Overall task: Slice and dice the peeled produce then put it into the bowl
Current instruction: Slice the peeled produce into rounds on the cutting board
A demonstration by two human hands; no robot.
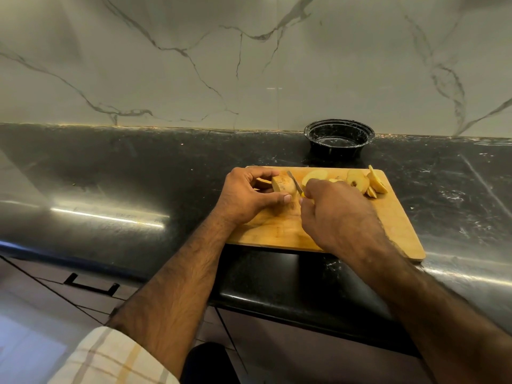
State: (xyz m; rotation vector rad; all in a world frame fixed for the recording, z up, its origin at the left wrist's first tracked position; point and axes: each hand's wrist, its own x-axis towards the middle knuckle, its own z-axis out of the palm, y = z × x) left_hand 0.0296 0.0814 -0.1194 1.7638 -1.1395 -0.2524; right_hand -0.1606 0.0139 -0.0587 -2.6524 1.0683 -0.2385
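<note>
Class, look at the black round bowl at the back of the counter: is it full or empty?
Empty. The black round plastic bowl shows only its bare glossy inside; the pale cut slices lie on the wooden cutting board.

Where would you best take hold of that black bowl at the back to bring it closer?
Grip the black bowl by its near rim, thumb inside and fingers outside, coming from the front over the cutting board. It stands upright and open, with the wall close behind it.
</note>
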